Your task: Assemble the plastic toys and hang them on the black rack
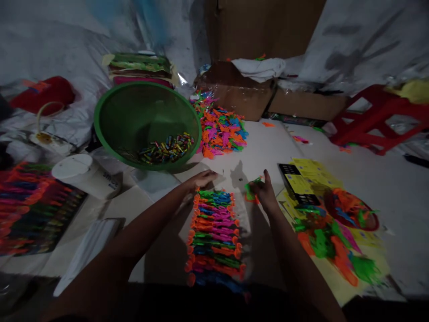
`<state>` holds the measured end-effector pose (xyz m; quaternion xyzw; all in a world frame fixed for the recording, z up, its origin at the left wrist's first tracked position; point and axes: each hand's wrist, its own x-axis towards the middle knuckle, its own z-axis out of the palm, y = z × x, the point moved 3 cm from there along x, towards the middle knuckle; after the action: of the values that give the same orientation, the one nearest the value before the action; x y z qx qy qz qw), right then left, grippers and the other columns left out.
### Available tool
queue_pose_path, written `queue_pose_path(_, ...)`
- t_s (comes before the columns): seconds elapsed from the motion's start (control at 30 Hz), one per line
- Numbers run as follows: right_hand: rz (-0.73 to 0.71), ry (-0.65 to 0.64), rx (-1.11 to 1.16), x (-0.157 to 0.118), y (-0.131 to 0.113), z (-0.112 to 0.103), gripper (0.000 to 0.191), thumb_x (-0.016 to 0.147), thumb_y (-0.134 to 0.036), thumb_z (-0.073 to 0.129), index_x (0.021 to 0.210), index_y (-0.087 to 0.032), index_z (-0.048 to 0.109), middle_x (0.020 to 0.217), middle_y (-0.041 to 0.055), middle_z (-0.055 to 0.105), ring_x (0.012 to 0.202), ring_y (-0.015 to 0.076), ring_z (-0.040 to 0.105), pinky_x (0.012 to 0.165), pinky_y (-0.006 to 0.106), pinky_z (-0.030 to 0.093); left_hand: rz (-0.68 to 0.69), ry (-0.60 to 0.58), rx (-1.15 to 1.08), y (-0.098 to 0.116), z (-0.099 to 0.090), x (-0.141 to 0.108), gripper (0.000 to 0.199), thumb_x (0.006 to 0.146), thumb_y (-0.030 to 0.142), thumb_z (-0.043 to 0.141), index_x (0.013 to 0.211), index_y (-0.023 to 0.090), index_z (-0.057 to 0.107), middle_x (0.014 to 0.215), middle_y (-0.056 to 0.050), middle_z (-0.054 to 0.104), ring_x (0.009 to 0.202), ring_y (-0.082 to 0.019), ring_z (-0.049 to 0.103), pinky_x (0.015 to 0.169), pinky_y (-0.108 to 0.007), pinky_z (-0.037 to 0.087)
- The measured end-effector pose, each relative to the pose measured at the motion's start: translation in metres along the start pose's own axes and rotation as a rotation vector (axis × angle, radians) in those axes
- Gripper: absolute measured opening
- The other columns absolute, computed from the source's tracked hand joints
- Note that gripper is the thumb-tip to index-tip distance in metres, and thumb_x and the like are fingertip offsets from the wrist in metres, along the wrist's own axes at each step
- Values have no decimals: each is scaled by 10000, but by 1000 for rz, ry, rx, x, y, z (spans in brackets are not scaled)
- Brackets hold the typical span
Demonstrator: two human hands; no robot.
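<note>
Down the middle of the table runs a stacked row of small plastic figures [214,228] in orange, green, pink and blue. My left hand [204,180] is at the far left end of this row; its fingers are together, and what they grip, if anything, is too small to name. To the right of the row, my right hand [264,190] holds a green plastic piece [250,191], with a bit of orange beside it. A loose heap of similar colourful pieces [223,132] lies farther back.
A green basket [147,165] with small shiny cylinders stands back left, near a white lidded container [90,174]. Left is another row of figures [36,210]. Right are yellow sheets [313,176], loose pieces [335,246], a red dish [374,222] and a red stool [368,116].
</note>
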<state>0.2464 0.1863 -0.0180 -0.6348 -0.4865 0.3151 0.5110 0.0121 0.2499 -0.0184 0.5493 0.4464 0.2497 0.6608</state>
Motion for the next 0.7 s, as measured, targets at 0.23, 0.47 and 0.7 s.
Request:
queue_pose_path(0.23,-72,20,303,-44,-89,-10,446,654,-379,662,1038,-202,521,633,-59,503,511,68,467,491,198,397,395,161,-160,72,-12,-71,238,706,361,600,831,161,566,781,-9,614,668,-91,545,601,-214,420)
queue_pose_path(0.47,-322,38,362,-108,-144,4,430,759,-320,584,1154,-282,421,735,-30,531,518,75,474,427,185,361,405,265,-407,89,33,-148,337,521,294,770,700,148,526,696,18,599,641,-101,581,666,-264,486)
queue_pose_path(0.7,-362,54,379,-142,-159,10,424,782,-293,550,1174,-302,388,742,-27,527,560,89,502,459,203,393,220,90,-685,65,75,-182,312,570,240,757,803,169,562,665,26,605,609,-106,608,635,-259,513)
